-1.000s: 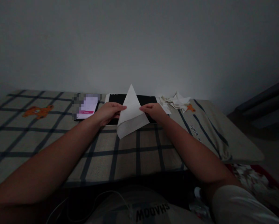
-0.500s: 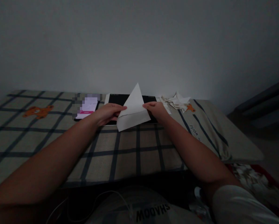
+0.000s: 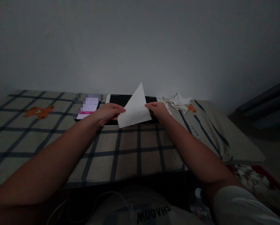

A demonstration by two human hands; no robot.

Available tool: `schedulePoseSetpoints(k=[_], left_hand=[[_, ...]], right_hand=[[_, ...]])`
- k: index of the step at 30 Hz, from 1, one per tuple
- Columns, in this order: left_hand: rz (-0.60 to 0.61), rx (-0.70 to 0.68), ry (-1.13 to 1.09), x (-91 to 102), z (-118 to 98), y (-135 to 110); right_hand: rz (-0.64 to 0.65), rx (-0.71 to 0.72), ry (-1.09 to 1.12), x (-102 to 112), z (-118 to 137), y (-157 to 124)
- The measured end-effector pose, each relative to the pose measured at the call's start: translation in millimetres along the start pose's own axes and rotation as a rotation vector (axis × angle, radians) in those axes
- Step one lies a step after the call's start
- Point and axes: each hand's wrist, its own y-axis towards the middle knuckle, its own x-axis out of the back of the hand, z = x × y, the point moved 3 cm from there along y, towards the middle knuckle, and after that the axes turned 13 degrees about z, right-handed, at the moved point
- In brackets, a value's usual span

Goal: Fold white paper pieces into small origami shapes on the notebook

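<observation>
A white sheet of paper (image 3: 135, 110), pointed at the top and wide at the bottom, is held up between both hands. My left hand (image 3: 109, 113) pinches its left edge between thumb and fingers. On the opposite edge, my right hand (image 3: 157, 109) has a similar pinch. Behind and below the paper lies a flat black notebook or board (image 3: 121, 99) with small white marks along its top, partly covered by the paper and the hands. Left of my left hand, a phone (image 3: 89, 107) rests with its screen lit, its upper part pixelated.
Folded white papers (image 3: 178, 101) are piled right of the black item. A checked cloth (image 3: 128, 147) with orange bear prints covers the surface against a grey wall (image 3: 140, 43). At the lower right, a red container (image 3: 266, 173) holds crumpled papers. A white cable (image 3: 107, 193) hangs near my lap.
The crease across the lower part of the paper no longer shows and its face looks flatter. Its tip has shifted slightly right, and its bottom edge sits a little higher. Both hands keep their pinch.
</observation>
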Motion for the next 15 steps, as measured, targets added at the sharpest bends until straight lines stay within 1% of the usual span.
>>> schedulePoseSetpoints(k=[3,6,8,9,10,12,15], left_hand=[[-0.087,-0.045,0.114,1.6,-1,0],[-0.163,-0.119,0.306,4.3,-4,1],[-0.2,-0.178,0.422,6.4,-5,1],[-0.208,-0.208,0.441,7.2,-5,1],[-0.208,-0.235,0.429,7.9,-6,1],[-0.184,-0.256,0.334,8.5,-5,2],[-0.125,-0.197,0.161,8.1,-4,3]], right_hand=[[-0.012,-0.006,-0.037,-1,1,-1],[0.007,0.002,-0.123,-1,-2,0],[0.012,0.0,-0.173,0,-5,1],[0.007,0.003,-0.194,1,-6,2],[-0.001,0.007,-0.209,2,-7,3],[-0.024,0.016,-0.218,5,-9,5],[-0.056,0.01,-0.195,8,-10,6]])
